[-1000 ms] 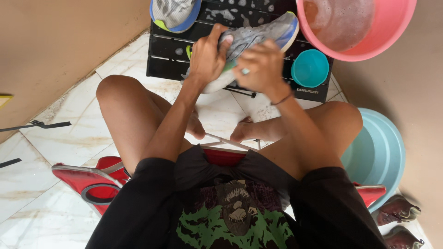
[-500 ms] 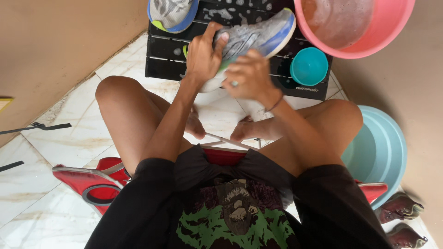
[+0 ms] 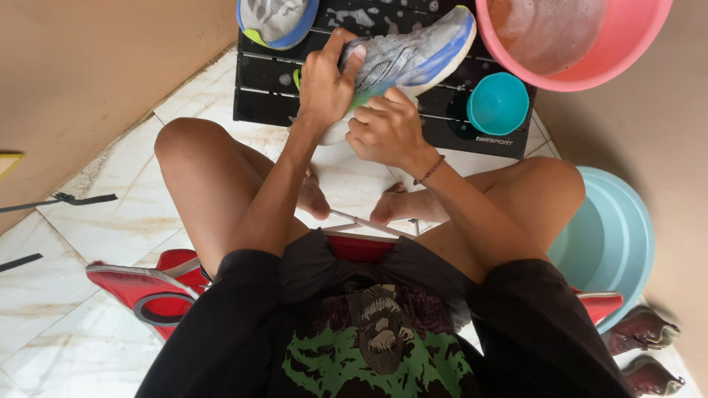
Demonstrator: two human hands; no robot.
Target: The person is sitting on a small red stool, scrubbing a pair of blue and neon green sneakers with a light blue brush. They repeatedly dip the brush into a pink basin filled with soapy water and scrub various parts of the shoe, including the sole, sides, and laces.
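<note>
I log the grey sneaker (image 3: 409,55) with the blue sole edge first: it lies tilted on its side on the black slatted crate (image 3: 269,88), toe toward the pink basin (image 3: 582,63), heel end toward me. My left hand (image 3: 324,85) grasps it from the near-left side, thumb and fingers wrapped over the upper near the collar, so that hand is clenched around the shoe. My right hand (image 3: 383,129) sits just below the sneaker at its heel and sole; the fingers are curled into a loose fist pressing against the shoe. I cannot tell whether a brush or cloth is inside that fist. A bead bracelet (image 3: 430,169) circles the right wrist.

Outward from there: a second sneaker (image 3: 276,18), grey with a blue and green edge, rests at the crate's far-left corner. A small teal bowl (image 3: 498,103) stands on the crate just right of the held shoe, near the pink basin, which holds cloudy soapy water. A pale blue basin (image 3: 616,236) sits on the floor beside my right knee. Red sandals (image 3: 147,287) lie on the white marble tiles (image 3: 81,228) by my left thigh. Two worn brownish shoes (image 3: 649,346) lie at the lower right
</note>
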